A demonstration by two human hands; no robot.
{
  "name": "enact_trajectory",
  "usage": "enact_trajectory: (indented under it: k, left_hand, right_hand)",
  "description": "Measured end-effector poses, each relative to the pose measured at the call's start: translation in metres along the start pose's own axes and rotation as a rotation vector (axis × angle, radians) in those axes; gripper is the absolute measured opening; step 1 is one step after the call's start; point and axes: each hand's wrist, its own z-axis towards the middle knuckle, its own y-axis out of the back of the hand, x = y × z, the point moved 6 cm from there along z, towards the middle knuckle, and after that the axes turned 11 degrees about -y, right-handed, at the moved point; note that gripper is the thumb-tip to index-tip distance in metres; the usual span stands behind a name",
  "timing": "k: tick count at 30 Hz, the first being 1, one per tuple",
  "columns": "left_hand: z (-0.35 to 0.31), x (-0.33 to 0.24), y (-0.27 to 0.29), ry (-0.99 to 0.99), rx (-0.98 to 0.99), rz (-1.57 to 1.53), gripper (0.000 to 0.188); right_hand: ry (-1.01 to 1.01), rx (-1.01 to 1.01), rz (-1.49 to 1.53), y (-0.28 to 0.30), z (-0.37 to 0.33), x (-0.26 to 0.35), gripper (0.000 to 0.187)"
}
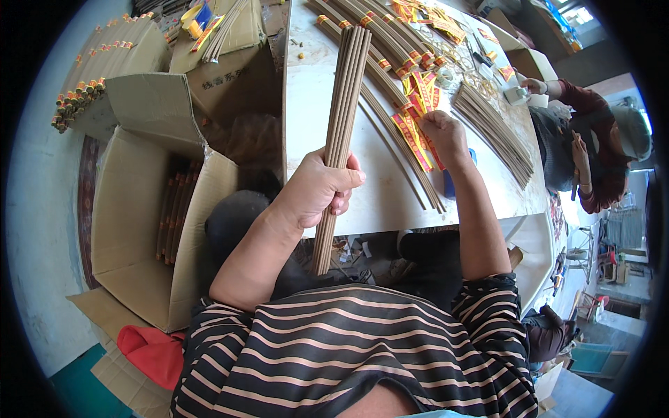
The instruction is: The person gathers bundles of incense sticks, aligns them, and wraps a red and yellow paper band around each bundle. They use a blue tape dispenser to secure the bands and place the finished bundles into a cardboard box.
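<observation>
My left hand (326,184) is wrapped round a bundle of long brown incense sticks (346,104), held nearly upright above the table's near edge. Over a pile of red and yellow paper labels (412,139) is my right hand (446,136), its fingers curled closed at the labels. Whatever those fingers pinch is hidden. Beside the pile, a few loose incense sticks (394,143) lie on the white table (313,90). To the right of my right hand lies a larger loose stack of incense sticks (493,132).
Banded incense bundles (369,31) and more labels (435,21) cover the far table. An open cardboard box (132,216) holding banded bundles stands at my left. More bundles (104,63) are stacked far left. Another person (592,132) works at the table's right side.
</observation>
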Motion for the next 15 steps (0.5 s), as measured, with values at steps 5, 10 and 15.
enact_trajectory:
  k: [5,10,15]
  left_hand:
    - [-0.003,-0.002,-0.008,-0.018,0.021,-0.005,0.010]
    - [-0.003,0.002,-0.008,-0.003,0.033,-0.015,0.010]
    - [0.000,0.003,-0.006,-0.007,0.041,0.000,0.010]
  right_hand:
    - [-0.014,0.023,-0.097,0.001,-0.007,0.011,0.025]
    - [0.061,-0.006,-0.209,-0.006,-0.006,0.005,0.032]
    - [0.045,0.023,-0.115,-0.012,0.000,-0.005,0.032]
